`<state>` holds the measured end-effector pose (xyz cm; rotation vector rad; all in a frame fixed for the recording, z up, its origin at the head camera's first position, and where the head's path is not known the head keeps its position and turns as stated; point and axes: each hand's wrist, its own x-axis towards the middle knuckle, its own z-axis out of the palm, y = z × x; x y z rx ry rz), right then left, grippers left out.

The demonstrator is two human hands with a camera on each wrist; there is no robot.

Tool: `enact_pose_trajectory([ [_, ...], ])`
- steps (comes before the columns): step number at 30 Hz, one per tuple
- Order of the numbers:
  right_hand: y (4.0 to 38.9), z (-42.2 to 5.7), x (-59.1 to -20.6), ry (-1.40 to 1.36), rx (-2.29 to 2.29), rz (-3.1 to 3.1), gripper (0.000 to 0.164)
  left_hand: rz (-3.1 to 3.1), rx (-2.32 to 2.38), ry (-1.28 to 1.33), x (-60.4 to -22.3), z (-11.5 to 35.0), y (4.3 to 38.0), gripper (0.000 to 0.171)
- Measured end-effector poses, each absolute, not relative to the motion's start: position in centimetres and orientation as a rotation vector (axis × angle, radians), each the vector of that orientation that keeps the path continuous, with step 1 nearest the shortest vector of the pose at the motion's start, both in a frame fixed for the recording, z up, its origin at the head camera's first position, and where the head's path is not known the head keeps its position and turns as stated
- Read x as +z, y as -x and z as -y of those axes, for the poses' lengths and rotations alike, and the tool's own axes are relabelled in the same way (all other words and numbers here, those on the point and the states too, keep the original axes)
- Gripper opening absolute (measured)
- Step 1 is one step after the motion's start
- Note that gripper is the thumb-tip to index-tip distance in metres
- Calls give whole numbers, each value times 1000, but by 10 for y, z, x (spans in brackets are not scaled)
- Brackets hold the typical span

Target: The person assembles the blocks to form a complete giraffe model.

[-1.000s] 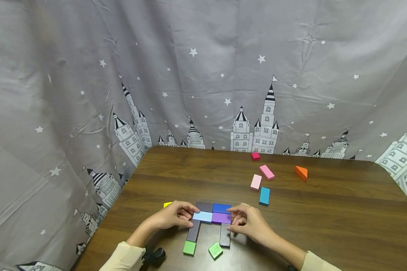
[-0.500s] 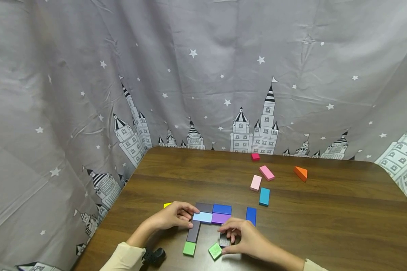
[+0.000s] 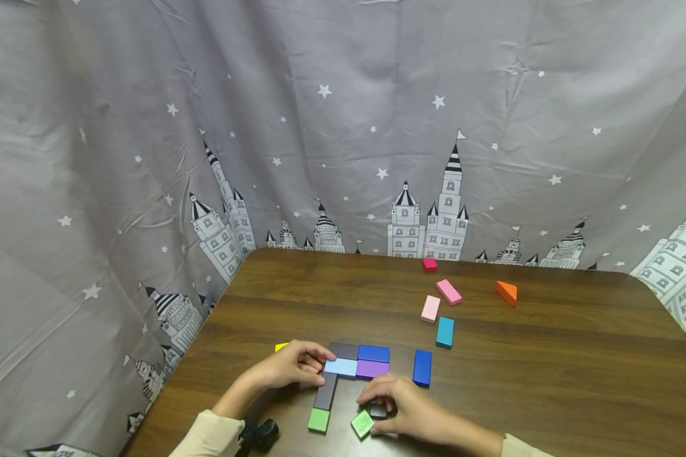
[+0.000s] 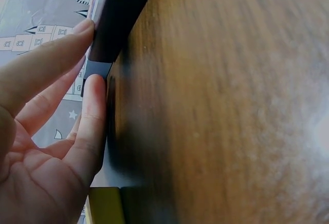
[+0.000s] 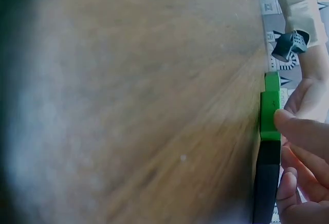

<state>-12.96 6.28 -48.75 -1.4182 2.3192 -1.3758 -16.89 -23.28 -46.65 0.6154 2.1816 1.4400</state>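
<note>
My left hand (image 3: 294, 365) rests at the left side of a flat block layout, index fingertip at the light blue block (image 3: 341, 367) and thumb at a dark grey block (image 3: 325, 391). A green block (image 3: 318, 420) adjoins that dark one. Above lie another dark block (image 3: 343, 350), a blue block (image 3: 374, 353) and a purple block (image 3: 372, 369). My right hand (image 3: 408, 409) arches over a black block (image 3: 378, 411), partly hidden. Between its thumb and index finger it holds a second green block (image 3: 362, 424), turned at an angle; the thumb touches it in the right wrist view.
Right of the layout lies a loose blue block (image 3: 422, 368). Farther back are a teal block (image 3: 444, 332), two pink blocks, a red block (image 3: 430, 264) and an orange triangular block (image 3: 506, 292). A yellow block (image 4: 105, 205) sits behind the left hand. A grey curtain borders the table.
My right hand has moved from the purple and black blocks down toward the body, to the angled green block. This uncovers the loose blue block. The left hand stays put.
</note>
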Motion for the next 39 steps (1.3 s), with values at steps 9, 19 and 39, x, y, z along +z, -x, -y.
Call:
enact_pose_trajectory([
  [9, 127, -61, -486, 1456, -1251, -2384, 33, -2177, 1442, -623, -466, 232, 170, 38],
  [19, 126, -60, -482, 1548, -1165, -2407, 29, -2170, 1442, -611, -465, 233, 168, 38],
  [39, 113, -66, -478, 1473, -1343, -2359, 24, -2191, 1426, -600, -465, 233, 169, 38],
])
